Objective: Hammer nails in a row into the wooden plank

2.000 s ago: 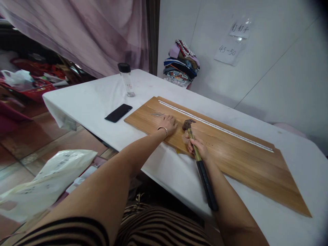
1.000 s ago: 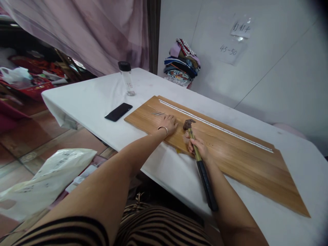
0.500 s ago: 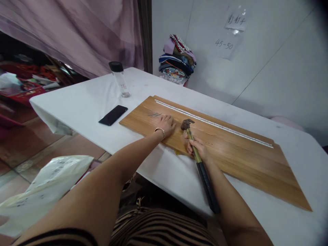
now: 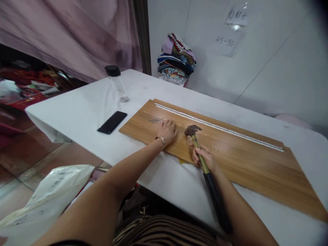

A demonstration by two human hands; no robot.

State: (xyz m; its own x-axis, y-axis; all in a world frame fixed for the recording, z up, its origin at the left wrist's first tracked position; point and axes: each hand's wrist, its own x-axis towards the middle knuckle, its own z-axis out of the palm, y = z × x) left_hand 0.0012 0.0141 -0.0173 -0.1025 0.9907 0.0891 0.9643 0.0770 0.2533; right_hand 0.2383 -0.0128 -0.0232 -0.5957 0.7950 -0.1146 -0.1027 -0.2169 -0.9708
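Note:
My left hand [image 4: 167, 132] lies flat on a wooden board [image 4: 256, 164], fingers stretched out and a bracelet at its wrist. Just beyond its fingertips is a small pile of nails [image 4: 155, 120]. My right hand [image 4: 206, 159] is wrapped round the upper handle of a claw hammer [image 4: 193, 130], which has a rusty head and a black grip running back along my forearm. The hammer head is over the board, to the right of my left hand. Several small dark dots [image 4: 214, 149], nail heads or holes, form a row right of the hammer.
Two white measuring strips [image 4: 217, 125] run along the board's far edge. A black phone [image 4: 112, 122] and a clear bottle with a black lid [image 4: 119, 85] stand left on the white table [image 4: 77, 106]. Folded clothes [image 4: 176, 61] are stacked by the wall; a plastic bag [image 4: 48, 194] is at lower left.
The view has shifted a little, so the board and table appear slightly lower. Both hands keep nearly the same places on the board, and the hammer stays in my right hand.

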